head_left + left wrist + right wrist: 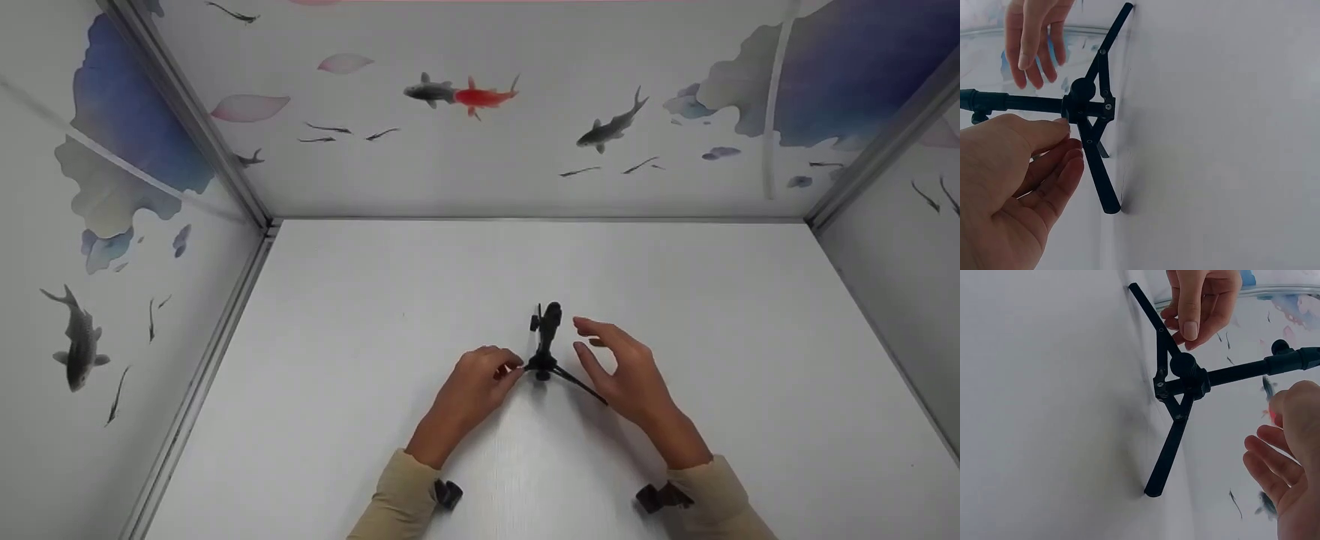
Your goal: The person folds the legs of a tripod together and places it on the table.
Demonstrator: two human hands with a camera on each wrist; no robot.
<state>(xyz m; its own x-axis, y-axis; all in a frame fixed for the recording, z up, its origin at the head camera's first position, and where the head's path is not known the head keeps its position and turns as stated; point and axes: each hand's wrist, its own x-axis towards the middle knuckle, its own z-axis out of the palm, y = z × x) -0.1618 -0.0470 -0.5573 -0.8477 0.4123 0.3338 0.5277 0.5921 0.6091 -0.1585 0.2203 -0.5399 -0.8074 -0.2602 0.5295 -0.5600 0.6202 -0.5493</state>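
Observation:
A small black tripod stands on the white table in the middle of the head view, its legs spread and its column rising from the hub. My left hand is at its left side, thumb and fingertips pinching close to the top of one leg beside the hub. In the left wrist view, the exact contact is partly hidden. To the right of the column, my right hand is held apart from it, fingers loosely bent with nothing between them. A round knob shows on the hub in the right wrist view.
The white tabletop is enclosed by a back panel and side panels printed with fish and blue patches. Metal rails run along the edges. Beige sleeves with dark wrist devices cover both forearms.

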